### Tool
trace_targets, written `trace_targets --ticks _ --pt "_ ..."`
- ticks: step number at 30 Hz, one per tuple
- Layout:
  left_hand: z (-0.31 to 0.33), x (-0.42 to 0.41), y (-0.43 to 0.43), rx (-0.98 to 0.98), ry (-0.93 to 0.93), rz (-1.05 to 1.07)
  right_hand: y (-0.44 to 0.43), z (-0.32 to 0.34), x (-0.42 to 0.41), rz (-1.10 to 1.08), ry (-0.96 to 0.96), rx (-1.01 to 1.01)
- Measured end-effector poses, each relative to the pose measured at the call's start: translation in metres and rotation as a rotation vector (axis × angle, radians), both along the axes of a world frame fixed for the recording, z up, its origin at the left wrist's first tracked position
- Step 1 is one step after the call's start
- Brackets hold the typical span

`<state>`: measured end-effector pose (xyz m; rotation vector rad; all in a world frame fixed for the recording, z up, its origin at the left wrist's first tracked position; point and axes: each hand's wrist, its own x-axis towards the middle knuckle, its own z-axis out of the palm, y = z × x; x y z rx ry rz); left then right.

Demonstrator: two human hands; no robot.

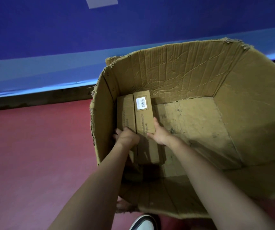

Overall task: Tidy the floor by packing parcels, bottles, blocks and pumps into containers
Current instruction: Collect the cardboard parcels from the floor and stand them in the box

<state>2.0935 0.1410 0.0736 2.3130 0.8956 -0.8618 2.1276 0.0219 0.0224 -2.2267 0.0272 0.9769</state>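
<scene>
Blue wall (50,30) fills the top of the view, with a paler blue band (33,72) along its base and a dark strip where it meets the floor. Dull red floor (25,155) spreads across the left and bottom.

On the floor, close to the wall, stands a big, worn cardboard carton (191,72), open at the top with ragged, torn edges and creased inner walls. Its scuffed bottom is bare on the right side.

Two long, narrow brown parcels lie side by side against the carton's left inner wall, touching along their length and pointing away from the viewer. The plain parcel (126,112) sits nearest the wall. The labelled parcel (144,118) lies just to its right, its top face a little higher, with faint printed lettering running down it.

Two bare forearms reach down from the bottom of the view into the carton. The left hand (127,137) rests knuckles-up on the near part of the plain parcel, right at the seam between the two. Its fingers are curled under and their tips are hidden, so I cannot tell what they grip. The right hand (160,133) holds the labelled parcel at its right edge, thumb lying on the top face and fingers stretched along the right side.

A small white barcode label (141,103) sits near the far end of the labelled parcel.

At the bottom edge, the toe of a white shoe (143,223) shows just outside the carton.
</scene>
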Motion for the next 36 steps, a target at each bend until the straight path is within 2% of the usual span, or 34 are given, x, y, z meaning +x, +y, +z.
trace_targets --ticks 4,8,15,21,28,32,36 --pt "0.038 0.014 0.0 0.014 -0.127 -0.107 -0.014 0.026 0.001 -0.064 -0.016 0.021" --pt "0.11 0.016 -0.003 0.002 -0.199 -0.243 -0.037 0.091 -0.008 -0.022 -0.033 -0.014" --pt "0.267 -0.005 -0.015 -0.057 -0.149 -0.544 -0.059 0.264 -0.042 0.064 -0.104 -0.128" --pt "0.407 -0.042 -0.025 -0.156 -0.105 -0.656 -0.079 0.422 -0.086 0.095 -0.142 -0.193" --pt "0.546 -0.105 -0.043 -0.15 -0.108 -0.764 -0.119 0.572 -0.155 0.059 -0.105 -0.266" --pt "0.592 -0.134 -0.053 -0.167 -0.089 -0.799 -0.128 0.621 -0.193 -0.047 -0.084 -0.193" --pt "0.621 -0.159 -0.056 -0.136 -0.063 -0.936 -0.131 0.656 -0.238 -0.142 -0.081 -0.161"
